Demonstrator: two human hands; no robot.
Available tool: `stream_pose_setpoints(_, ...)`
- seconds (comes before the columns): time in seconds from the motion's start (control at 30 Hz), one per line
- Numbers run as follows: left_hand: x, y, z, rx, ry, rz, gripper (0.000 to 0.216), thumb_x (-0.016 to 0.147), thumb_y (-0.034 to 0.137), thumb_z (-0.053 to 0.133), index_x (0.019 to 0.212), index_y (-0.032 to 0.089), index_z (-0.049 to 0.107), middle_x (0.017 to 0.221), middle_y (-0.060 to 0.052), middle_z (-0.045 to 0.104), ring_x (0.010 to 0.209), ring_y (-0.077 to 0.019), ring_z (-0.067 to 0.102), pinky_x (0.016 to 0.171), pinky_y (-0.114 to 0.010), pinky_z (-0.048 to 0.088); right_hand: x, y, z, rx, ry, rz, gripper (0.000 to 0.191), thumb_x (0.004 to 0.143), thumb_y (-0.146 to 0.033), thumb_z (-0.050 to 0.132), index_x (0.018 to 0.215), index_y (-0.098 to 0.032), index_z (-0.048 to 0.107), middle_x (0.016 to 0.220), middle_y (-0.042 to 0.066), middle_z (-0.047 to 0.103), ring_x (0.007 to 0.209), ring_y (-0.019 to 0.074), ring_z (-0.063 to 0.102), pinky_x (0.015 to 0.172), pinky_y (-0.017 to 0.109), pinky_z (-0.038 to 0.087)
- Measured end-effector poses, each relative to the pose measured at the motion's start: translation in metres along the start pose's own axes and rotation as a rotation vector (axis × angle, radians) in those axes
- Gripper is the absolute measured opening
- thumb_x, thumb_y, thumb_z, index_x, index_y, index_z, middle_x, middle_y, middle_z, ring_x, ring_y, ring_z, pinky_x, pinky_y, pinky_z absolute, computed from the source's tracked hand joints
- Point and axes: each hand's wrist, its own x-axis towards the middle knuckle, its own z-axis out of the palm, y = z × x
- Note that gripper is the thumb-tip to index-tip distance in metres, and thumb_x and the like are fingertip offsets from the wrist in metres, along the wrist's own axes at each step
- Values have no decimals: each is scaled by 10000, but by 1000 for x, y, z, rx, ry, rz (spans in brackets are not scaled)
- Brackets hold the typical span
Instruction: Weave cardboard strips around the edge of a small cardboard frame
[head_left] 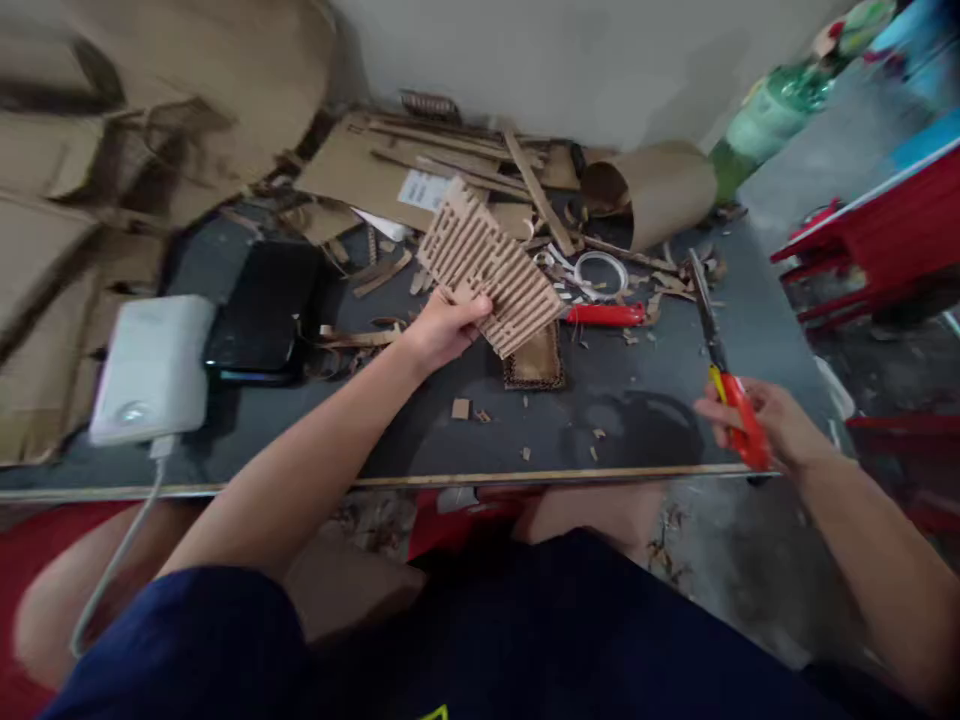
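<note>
My left hand [444, 326] grips the lower edge of a slotted corrugated cardboard panel [487, 265] and holds it tilted above the dark board [420, 430]. My right hand [757, 415] is closed round the red and yellow handles of a pair of scissors [720, 365], whose dark blades point away over the board's right side. Under the panel lies a small brown cardboard piece [535, 362] with a jagged edge. A red-handled cutter [606, 315] rests just right of the panel.
A white power adapter [154, 365] with its cable and a black device [262, 310] sit at the left. Cardboard sheets, strips and scraps pile up behind, with a rolled cardboard tube [660, 190], a tape ring [600, 272], a green bottle [772, 115] and red furniture [877, 240] at right.
</note>
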Motion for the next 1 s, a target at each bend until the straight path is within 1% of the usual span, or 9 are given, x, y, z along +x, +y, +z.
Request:
stream_pose_setpoints(0.07,2,-2,3,-6,43,24,609,418,480,1019,862,203,707,845,-25,723,942,-261,739,907,-401,657,-2,-7,9,17,-206,-33,624,574,-694,827,931,-232,608,597,-64,449,417,49,361,421,234,246)
stream_pose_setpoints(0.13,4,-2,5,-7,111,56,663,391,471,1026,905,203,704,928,-41,737,990,-292,736,933,-444,649,-5,-15,21,-11,-352,-62,729,536,-756,800,1011,-228,634,644,-58,409,465,56,316,435,254,262)
stream_pose_setpoints(0.2,6,-2,7,-5,218,105,659,384,441,1030,889,187,691,950,-51,737,970,-299,740,905,-460,659,-8,-23,35,-18,-425,-155,748,687,-836,609,1139,-240,613,752,-5,463,569,103,356,511,291,376)
stream_pose_setpoints(0.27,7,-1,8,5,302,136,649,383,415,1029,876,173,683,950,-59,738,935,-294,744,853,-449,672,-10,-32,48,-89,-395,-195,774,787,-877,388,1154,-227,590,832,34,474,647,147,418,598,345,459)
stream_pose_setpoints(0.4,8,0,10,8,346,150,666,349,409,1029,859,161,679,931,-66,743,930,-300,744,811,-430,678,-8,-50,65,-349,-267,-239,699,740,-842,508,1058,-224,581,828,33,480,681,163,447,617,347,464)
stream_pose_setpoints(0.53,6,-1,12,14,302,144,642,384,404,1026,867,166,676,947,-63,750,959,-308,746,841,-449,675,-6,-66,79,-448,-328,-291,516,818,-723,482,850,-214,562,773,30,514,653,143,431,590,316,398)
stream_pose_setpoints(0.63,5,-1,12,38,253,155,604,416,405,1022,859,167,687,940,-58,755,970,-299,747,857,-426,672,-6,-71,91,-485,-316,-312,456,828,-657,491,819,-207,565,763,35,549,662,145,458,626,323,395)
stream_pose_setpoints(0.87,3,-5,7,120,173,189,600,458,437,1009,917,190,714,989,-52,760,1016,-282,738,931,-413,648,-5,-67,98,-493,-308,-314,624,808,-762,456,981,-181,606,760,52,589,610,150,465,575,321,395)
stream_pose_setpoints(1.0,3,-6,6,117,183,153,613,450,444,1007,915,187,702,1002,-60,755,1021,-300,735,909,-431,652,-4,-63,97,-496,-323,-357,626,832,-801,395,902,-201,558,746,42,580,646,156,474,607,325,421)
